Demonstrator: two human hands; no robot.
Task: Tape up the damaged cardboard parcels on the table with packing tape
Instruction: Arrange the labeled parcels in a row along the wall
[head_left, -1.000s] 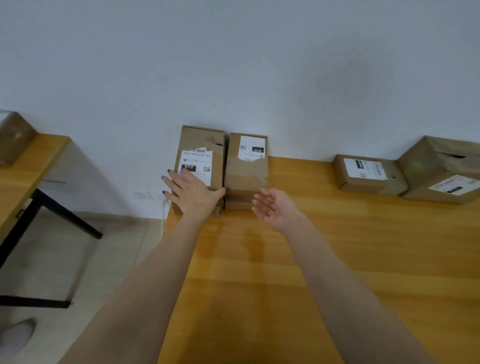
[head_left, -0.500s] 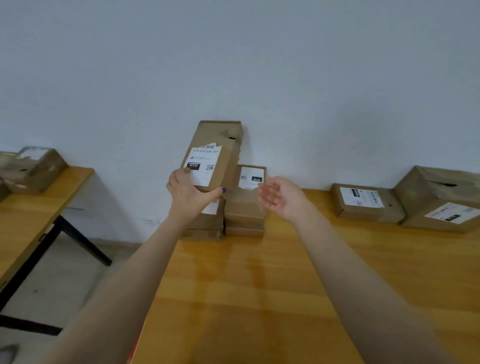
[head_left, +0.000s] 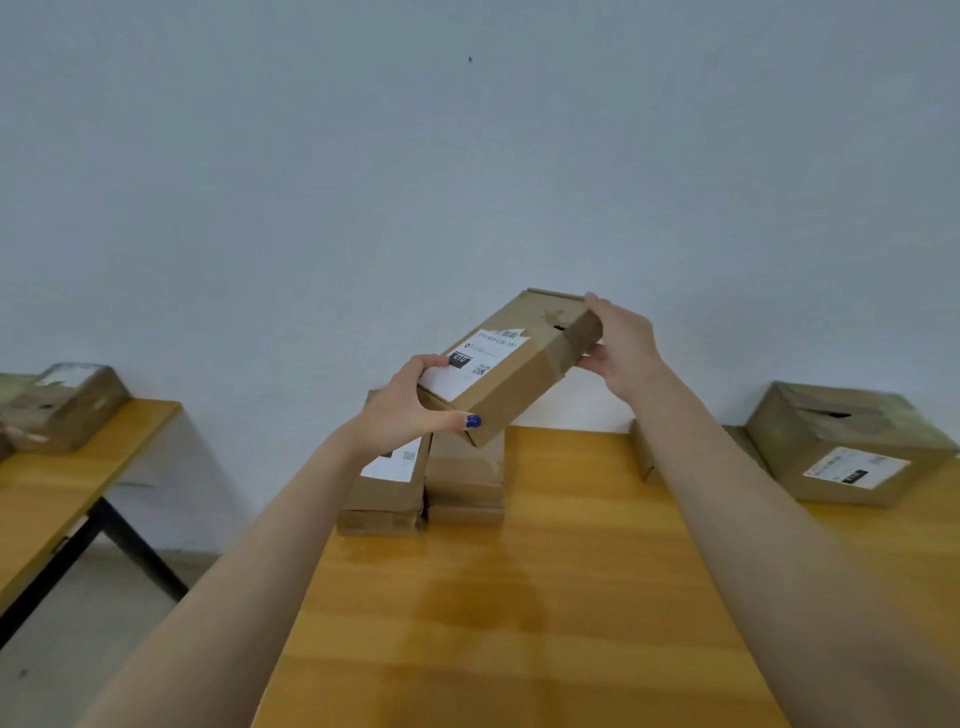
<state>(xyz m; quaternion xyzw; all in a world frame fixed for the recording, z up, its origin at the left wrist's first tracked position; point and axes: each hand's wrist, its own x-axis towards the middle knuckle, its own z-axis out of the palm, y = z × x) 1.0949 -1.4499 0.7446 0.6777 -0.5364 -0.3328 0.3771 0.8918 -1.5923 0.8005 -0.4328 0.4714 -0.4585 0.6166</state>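
Head view: the parcel (head_left: 519, 379), lifted off the stack (head_left: 384, 493), is now held tilted above the table (head_left: 519, 597). The left hand (head_left: 410, 410) grips its near end. The right hand (head_left: 623, 343), previously empty, now clasps the far end. It is probably ready for inspection; no tape is visible.

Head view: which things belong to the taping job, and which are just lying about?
Job: held parcel, gripped by left hand and right hand; parcel stacks below it; large box at right; work table.
Lying about: small box on the side table, left. No tape roll in view.
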